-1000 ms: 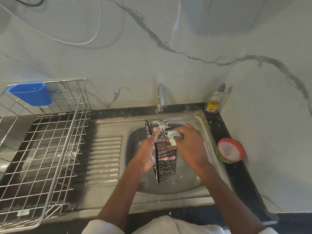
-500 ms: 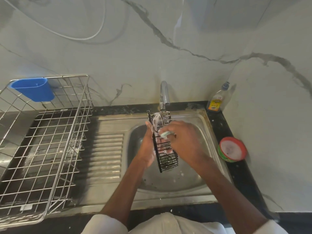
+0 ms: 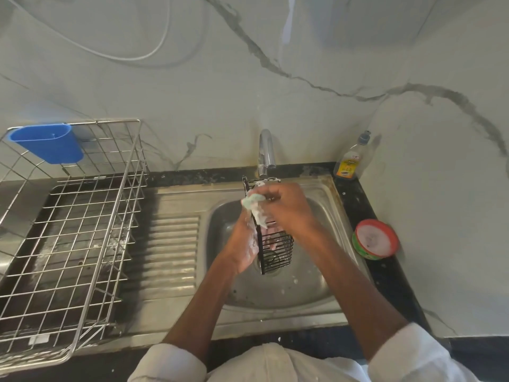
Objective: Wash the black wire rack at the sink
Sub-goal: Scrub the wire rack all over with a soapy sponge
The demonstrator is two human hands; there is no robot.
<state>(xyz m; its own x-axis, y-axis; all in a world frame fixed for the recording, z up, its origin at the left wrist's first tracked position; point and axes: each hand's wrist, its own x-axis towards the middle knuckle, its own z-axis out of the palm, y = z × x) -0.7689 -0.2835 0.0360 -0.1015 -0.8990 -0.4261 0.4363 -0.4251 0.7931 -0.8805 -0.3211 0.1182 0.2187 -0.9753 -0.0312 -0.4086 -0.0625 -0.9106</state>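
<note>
Rack [image 3: 275, 248], black wire, is held on edge above the sink [image 3: 325, 205] bowl, its long side running from just under the tap [image 3: 265, 150] down toward the drain. From the head view, the left hand [image 3: 245, 244] grips the rack's left side, fingers curled round the frame and flecked with suds. The right hand [image 3: 286, 208] is over the rack's upper part, fingers curled and pinching a pale green, foamy sponge [image 3: 253, 201] against the wires near the top left corner. White foam clings to the rack's top edge and to the wires below the sponge. The lower end of the rack, with its close horizontal bars, shows bare between the two wrists.

Left of the bowl lies the ribbed steel drainboard [image 3: 170, 244]. On the far left stands a steel wire basket [image 3: 82, 230] with a blue plastic cup [image 3: 48, 144] hooked on its back rim. On the dark surface [image 3: 385, 277] to the right of the sink sits a round tub [image 3: 376, 239] with a red rim and whitish contents. A soap bottle [image 3: 351, 161] with a yellow label stands in the back corner against the marbled wall [image 3: 192, 92]. White sleeves [image 3: 418, 354] show at the bottom edge.
</note>
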